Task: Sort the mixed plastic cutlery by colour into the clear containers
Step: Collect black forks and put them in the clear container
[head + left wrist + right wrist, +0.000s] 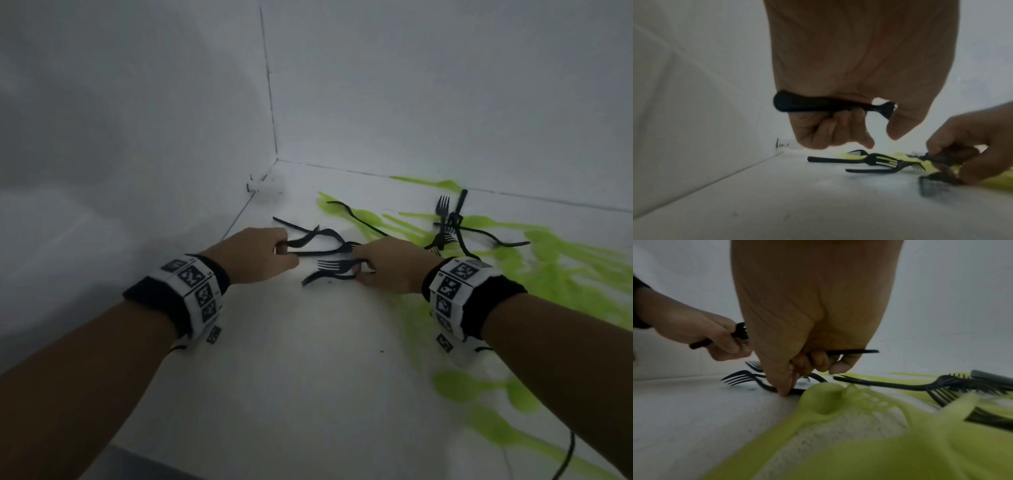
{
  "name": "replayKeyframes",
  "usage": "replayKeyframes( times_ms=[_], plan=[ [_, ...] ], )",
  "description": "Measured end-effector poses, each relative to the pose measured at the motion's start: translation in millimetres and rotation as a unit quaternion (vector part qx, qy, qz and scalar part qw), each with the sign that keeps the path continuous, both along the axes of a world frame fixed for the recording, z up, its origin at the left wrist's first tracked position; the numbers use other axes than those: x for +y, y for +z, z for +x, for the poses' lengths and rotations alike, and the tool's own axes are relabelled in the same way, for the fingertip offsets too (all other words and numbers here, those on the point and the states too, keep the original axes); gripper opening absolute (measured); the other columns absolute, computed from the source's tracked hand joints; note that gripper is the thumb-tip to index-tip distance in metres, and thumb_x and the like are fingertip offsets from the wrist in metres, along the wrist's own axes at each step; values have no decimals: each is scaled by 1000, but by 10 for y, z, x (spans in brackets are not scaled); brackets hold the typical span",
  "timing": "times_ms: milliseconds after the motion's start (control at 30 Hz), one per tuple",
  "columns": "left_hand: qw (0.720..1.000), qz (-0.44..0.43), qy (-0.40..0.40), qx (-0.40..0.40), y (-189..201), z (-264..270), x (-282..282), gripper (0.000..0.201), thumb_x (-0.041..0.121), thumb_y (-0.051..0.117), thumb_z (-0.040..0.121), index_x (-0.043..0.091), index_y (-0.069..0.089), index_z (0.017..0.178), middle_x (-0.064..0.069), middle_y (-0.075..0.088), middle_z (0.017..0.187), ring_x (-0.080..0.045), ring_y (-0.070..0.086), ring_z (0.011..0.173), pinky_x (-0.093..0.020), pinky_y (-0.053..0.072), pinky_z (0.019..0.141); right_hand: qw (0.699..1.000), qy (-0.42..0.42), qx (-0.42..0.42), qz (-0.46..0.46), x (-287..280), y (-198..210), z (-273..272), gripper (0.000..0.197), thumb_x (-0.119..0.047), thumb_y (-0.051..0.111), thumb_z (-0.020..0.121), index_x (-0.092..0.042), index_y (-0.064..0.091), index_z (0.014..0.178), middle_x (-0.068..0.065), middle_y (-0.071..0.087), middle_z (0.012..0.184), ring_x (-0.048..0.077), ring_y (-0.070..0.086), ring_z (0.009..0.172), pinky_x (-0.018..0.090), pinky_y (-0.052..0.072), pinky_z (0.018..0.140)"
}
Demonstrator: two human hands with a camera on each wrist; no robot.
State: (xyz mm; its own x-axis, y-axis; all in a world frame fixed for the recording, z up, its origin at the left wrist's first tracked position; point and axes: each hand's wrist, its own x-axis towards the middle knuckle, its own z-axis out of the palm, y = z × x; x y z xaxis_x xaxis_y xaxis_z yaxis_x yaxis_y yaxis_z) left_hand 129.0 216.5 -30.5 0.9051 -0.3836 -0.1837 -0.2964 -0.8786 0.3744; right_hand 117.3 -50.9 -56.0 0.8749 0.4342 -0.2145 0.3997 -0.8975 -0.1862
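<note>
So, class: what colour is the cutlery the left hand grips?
Black cutlery; left hand, clearest in the left wrist view.

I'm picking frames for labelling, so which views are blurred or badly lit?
Head view: dim and soft, green cutlery smeared at the right, black forks still readable. Left wrist view: right hand and the fork under it motion-blurred, left hand dark against the bright wall. Right wrist view: near green spoon out of focus.

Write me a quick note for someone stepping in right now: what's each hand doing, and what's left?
Left hand grips black forks.
Right hand grips a black fork and presses on another lying on the white surface.
More black forks lie farther right among green cutlery.
No clear containers in view, so nothing is visibly sorted; all of it is left.
</note>
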Motion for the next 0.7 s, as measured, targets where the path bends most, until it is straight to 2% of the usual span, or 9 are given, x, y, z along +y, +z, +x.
replayKeyframes(
  times_ms=[67, 167, 267, 367, 433, 500, 600, 700],
  plan=[
    [998, -7, -28, -53, -96, 111, -81, 17, 38, 59, 97, 21, 57, 96, 7, 58, 74, -17, 57, 67, -31, 37, 61, 1000, 20, -10, 9, 21, 42, -67, 9, -30, 54, 95, -24, 59, 96, -3, 59, 91, 20, 55, 85, 35, 45, 73],
    [994, 33, -87, -54, -277, 232, -233, 18, 39, 59, 98, 26, 57, 111, 10, 57, 84, -17, 57, 77, -31, 39, 66, 995, -6, -69, 78, -21, 53, -128, 4, -29, 57, 93, -30, 54, 90, -5, 51, 87, 20, 54, 79, 36, 44, 72],
    [989, 32, -135, -61, -323, 310, -281, 6, 31, 55, 98, 25, 53, 97, 6, 59, 85, -18, 56, 76, -32, 40, 64, 974, -78, -134, 165, -164, 37, -104, 7, -26, 56, 97, -21, 54, 92, -1, 47, 93, 23, 53, 82, 36, 46, 75],
    [987, 61, -150, -14, -281, 347, -253, 15, 30, 60, 91, 24, 50, 82, 3, 55, 87, -19, 54, 76, -34, 43, 66, 951, -165, -159, 208, -327, 91, -30, 14, -25, 46, 104, -14, 50, 97, 3, 53, 91, 23, 52, 81, 42, 46, 77],
    [987, 61, -151, 13, -236, 355, -218, 20, 31, 61, 90, 24, 46, 80, 2, 48, 92, -23, 55, 79, -35, 44, 72, 962, -176, -136, 157, -403, 107, 18, 17, -27, 41, 106, -14, 50, 101, 4, 55, 89, 24, 53, 79, 46, 47, 75],
    [988, 40, -145, 25, -194, 385, -172, 26, 32, 61, 91, 22, 41, 78, 4, 47, 87, -23, 52, 75, -35, 41, 67, 973, -173, -94, 121, -431, 78, 34, 13, -28, 43, 104, -18, 51, 105, 2, 56, 96, 24, 55, 84, 46, 49, 79],
    [994, 10, -103, 46, -90, 406, -114, 25, 27, 58, 95, 21, 38, 82, 1, 48, 75, -17, 42, 64, -32, 34, 60, 977, -161, -34, 139, -413, 76, 16, 13, -25, 54, 96, -25, 56, 109, -3, 56, 99, 20, 56, 90, 34, 45, 78],
    [995, -20, -84, 57, 8, 399, -96, 9, 20, 51, 100, 18, 43, 95, -3, 52, 73, -19, 44, 61, -33, 34, 59, 984, -116, 38, 127, -341, 111, -1, 16, -32, 66, 89, -31, 66, 105, -6, 61, 91, 15, 58, 85, 28, 44, 72]
  ],
)
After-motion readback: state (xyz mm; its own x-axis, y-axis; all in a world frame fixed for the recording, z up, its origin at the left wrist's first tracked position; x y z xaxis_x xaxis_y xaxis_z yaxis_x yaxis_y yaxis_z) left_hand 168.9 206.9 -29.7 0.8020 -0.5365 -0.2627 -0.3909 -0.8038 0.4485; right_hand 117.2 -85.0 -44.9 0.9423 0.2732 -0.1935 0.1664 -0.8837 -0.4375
